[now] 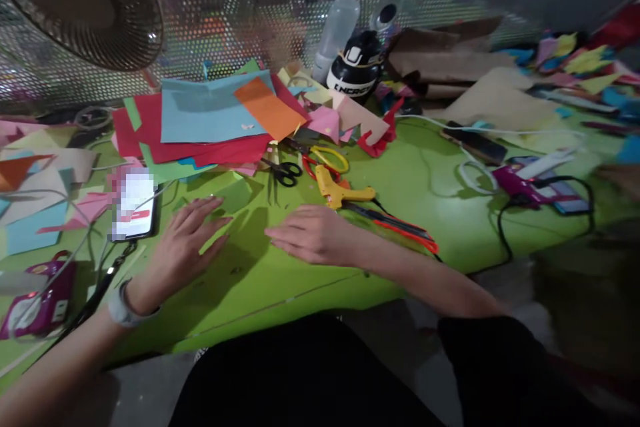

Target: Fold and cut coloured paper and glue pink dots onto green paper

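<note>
My left hand (187, 247) rests on the green table (300, 293) with its fingers apart, just right of a lit phone (136, 203). My right hand (307, 233) lies low over the table, its fingers together and pointing left; whether anything is under them is hidden. Right behind it sits a yellow glue gun (340, 190). Black scissors (285, 173) and red-and-yellow handles (330, 159) are beyond the hands. Orange-handled scissors (407, 230) lie beside my right forearm. A green paper piece (230, 193) is between and beyond the hands.
Stacked coloured paper (210, 110) covers the back, with scraps on both sides. A black jar (355, 67) and a clear bottle (337, 33) stand behind. A fan (83, 7) is upper left. Purple devices (37, 300) with cables lie left and right. The table's front edge is near me.
</note>
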A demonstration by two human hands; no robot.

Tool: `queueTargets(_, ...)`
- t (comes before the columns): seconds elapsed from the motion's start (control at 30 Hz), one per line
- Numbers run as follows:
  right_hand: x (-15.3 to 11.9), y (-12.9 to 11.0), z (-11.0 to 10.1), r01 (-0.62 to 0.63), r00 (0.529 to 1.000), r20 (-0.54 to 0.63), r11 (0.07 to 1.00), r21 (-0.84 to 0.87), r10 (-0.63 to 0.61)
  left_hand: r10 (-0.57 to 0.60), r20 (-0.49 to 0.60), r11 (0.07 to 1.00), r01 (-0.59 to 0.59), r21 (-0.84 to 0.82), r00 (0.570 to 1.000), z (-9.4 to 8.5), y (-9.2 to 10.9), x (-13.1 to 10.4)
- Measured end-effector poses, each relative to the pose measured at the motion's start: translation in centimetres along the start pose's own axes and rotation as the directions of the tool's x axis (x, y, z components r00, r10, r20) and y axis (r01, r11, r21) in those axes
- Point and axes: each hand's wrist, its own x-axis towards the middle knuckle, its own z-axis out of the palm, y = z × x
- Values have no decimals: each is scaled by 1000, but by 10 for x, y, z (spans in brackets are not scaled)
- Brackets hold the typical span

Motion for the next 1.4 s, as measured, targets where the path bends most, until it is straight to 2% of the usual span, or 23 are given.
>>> queueTargets(0.07,-13,12,-18,-125,986,106,991,-54,130,15,29,999,-14,-37,999,2,4,4)
queueTargets(0.13,-35,27,-35,-282,945,128,948,-149,302,23,48,997,-20,-75,999,5,5,5)
queueTargets(0.2,-61,40,-46,-469,851,119,843,-265,511,36,65,994,-29,-101,997,9,4,7)
queueTargets(0.27,-83,49,-50,-597,736,137,730,-333,663,51,83,992,-41,-116,995,14,2,12)
queueTargets(0.33,-96,54,-48,-654,654,191,674,-343,732,71,103,990,-57,-131,992,18,1,21)
queueTargets(0.4,-101,56,-41,-674,618,232,659,-333,751,88,121,986,-69,-152,989,22,2,34)
queueTargets(0.57,-100,61,-29,-679,607,234,649,-344,759,103,140,984,-81,-157,985,36,10,70)
queueTargets(0.73,-105,65,-29,-664,606,236,647,-376,760,99,165,993,-87,-79,981,48,12,100)
queueTargets(0.9,-109,69,-34,-652,634,206,658,-376,746,10,243,1000,-5,-20,970,54,8,152)
queueTargets(1.07,-110,71,-33,-695,568,174,582,-423,805,-116,386,993,98,65,915,76,3,203)
queueTargets(1.17,-111,72,-31,-718,549,149,555,-420,823,-201,367,977,160,139,908,96,2,214)
queueTargets(1.23,-112,73,-31,-719,554,136,554,-419,822,-254,356,964,205,168,899,107,6,216)
queueTargets(1.33,-108,73,-37,-698,608,104,592,-403,787,-329,368,941,266,211,870,118,14,217)
queueTargets(1.4,-101,72,-42,-693,648,57,619,-368,759,-337,368,937,270,223,867,121,19,216)
